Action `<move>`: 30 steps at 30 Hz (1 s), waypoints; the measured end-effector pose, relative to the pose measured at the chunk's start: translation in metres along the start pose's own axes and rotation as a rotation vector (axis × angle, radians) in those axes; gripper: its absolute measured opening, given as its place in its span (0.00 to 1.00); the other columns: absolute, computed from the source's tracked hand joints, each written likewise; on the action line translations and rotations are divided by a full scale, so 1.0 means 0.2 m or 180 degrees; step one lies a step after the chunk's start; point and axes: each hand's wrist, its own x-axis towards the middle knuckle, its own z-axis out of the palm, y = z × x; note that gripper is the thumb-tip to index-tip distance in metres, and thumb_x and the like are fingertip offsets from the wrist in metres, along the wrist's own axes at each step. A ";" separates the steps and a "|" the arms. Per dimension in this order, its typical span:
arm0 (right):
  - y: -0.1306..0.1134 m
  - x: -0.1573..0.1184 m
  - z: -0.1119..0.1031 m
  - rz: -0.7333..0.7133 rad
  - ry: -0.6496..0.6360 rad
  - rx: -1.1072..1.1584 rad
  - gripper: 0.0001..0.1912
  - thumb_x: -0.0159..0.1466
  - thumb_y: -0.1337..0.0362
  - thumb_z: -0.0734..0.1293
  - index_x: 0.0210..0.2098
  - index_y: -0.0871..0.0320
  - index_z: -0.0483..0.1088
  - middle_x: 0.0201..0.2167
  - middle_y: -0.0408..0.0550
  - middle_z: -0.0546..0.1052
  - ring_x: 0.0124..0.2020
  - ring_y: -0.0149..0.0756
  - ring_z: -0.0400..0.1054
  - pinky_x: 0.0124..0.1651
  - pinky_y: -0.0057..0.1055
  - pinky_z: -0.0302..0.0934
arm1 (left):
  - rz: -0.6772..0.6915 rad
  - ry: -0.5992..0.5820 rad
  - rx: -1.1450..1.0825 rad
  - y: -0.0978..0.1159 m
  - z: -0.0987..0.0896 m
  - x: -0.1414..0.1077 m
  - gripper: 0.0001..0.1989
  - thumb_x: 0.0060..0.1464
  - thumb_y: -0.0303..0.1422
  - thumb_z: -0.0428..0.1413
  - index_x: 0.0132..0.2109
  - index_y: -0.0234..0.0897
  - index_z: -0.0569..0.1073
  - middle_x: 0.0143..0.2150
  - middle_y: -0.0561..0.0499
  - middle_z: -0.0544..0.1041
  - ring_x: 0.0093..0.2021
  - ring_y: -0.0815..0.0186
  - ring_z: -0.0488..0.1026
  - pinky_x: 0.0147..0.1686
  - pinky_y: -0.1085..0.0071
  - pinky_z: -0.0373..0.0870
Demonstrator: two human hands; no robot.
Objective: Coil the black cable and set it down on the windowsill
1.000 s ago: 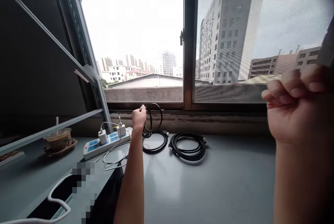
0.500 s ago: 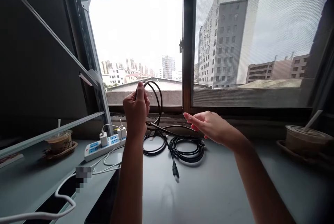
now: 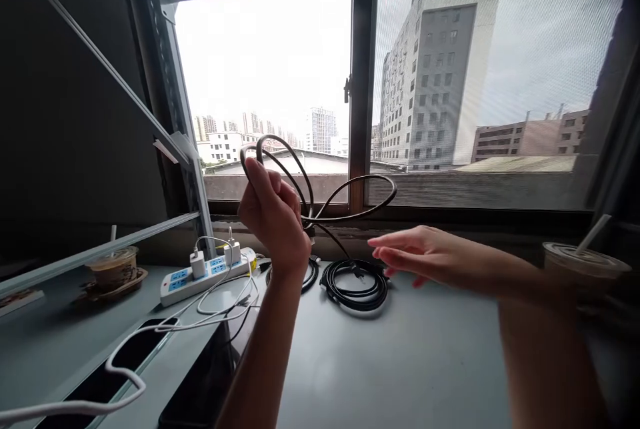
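My left hand (image 3: 273,212) is closed round a looped black cable (image 3: 367,179), held up in front of the window. Loops rise above the fist, and one wide loop swings out to the right. A strand hangs down toward the desk, ending near a black plug (image 3: 358,271). My right hand (image 3: 425,254) is held above the desk on the right, fingers stretched out, touching nothing. Below and between the hands lies a coiled black cable (image 3: 356,302). Behind my left wrist, another black coil (image 3: 311,277) is partly hidden.
A white power strip (image 3: 207,275) with chargers and white cables stands at the left, near a phone (image 3: 120,369) and a black flat device (image 3: 200,375). Drink cups stand far left (image 3: 114,272) and far right (image 3: 583,265). A metal shelf frame (image 3: 193,175) rises at left.
My left hand has tilted, and its loops spread higher and wider. My right hand has moved right and slightly down, fingers straighter. The hanging plug has lifted back over the coil.
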 end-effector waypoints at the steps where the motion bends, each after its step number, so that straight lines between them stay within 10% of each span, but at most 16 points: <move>1: -0.01 0.03 0.03 -0.0150 -0.0107 0.0161 0.30 0.59 0.40 0.62 0.41 0.62 0.73 0.38 0.51 0.73 0.35 0.32 0.70 0.28 0.20 0.65 | -0.0015 0.0038 -0.0070 -0.01 0.01 -0.02 0.24 0.61 0.39 0.47 0.19 0.37 0.52 0.13 0.59 0.47 0.11 0.78 0.42 0.11 0.74 0.37; 11: -0.12 0.15 0.11 -0.1405 0.1270 0.1307 0.21 0.67 0.47 0.54 0.33 0.59 0.62 0.43 0.46 0.71 0.47 0.30 0.66 0.51 0.28 0.62 | -0.0032 -0.0104 -0.0020 -0.10 0.06 -0.14 0.24 0.58 0.41 0.50 0.19 0.37 0.52 0.15 0.59 0.51 0.12 0.78 0.46 0.13 0.75 0.44; 15: -0.13 0.08 0.03 -0.1464 0.1561 0.1836 0.20 0.65 0.50 0.58 0.26 0.59 0.52 0.25 0.42 0.67 0.30 0.28 0.67 0.40 0.28 0.66 | 0.0427 -0.0019 0.0177 -0.10 0.02 -0.07 0.23 0.57 0.36 0.52 0.18 0.38 0.53 0.12 0.60 0.51 0.13 0.76 0.47 0.14 0.74 0.45; 19: -0.14 0.01 -0.04 -0.1289 0.1552 0.2138 0.18 0.64 0.51 0.59 0.27 0.57 0.54 0.13 0.36 0.53 0.12 0.23 0.48 0.22 0.23 0.61 | 0.0316 0.0203 0.0275 -0.10 -0.06 0.07 0.23 0.58 0.35 0.51 0.17 0.38 0.52 0.12 0.60 0.49 0.12 0.76 0.46 0.13 0.74 0.42; 26: -0.14 -0.08 -0.15 -0.0371 0.2117 0.2794 0.18 0.69 0.59 0.51 0.40 0.55 0.70 0.09 0.35 0.40 0.08 0.21 0.26 0.11 0.17 0.20 | 0.0244 0.0438 0.0258 -0.12 -0.17 0.23 0.24 0.57 0.36 0.50 0.18 0.38 0.50 0.11 0.61 0.48 0.10 0.78 0.43 0.11 0.73 0.36; 30: -0.09 -0.13 -0.21 -0.0229 0.2350 0.2084 0.22 0.70 0.62 0.47 0.49 0.51 0.70 0.10 0.36 0.33 0.09 0.21 0.21 0.14 0.19 0.14 | 0.0290 0.0440 0.0242 -0.14 -0.19 0.23 0.22 0.58 0.35 0.50 0.19 0.38 0.52 0.12 0.61 0.49 0.12 0.78 0.44 0.12 0.74 0.39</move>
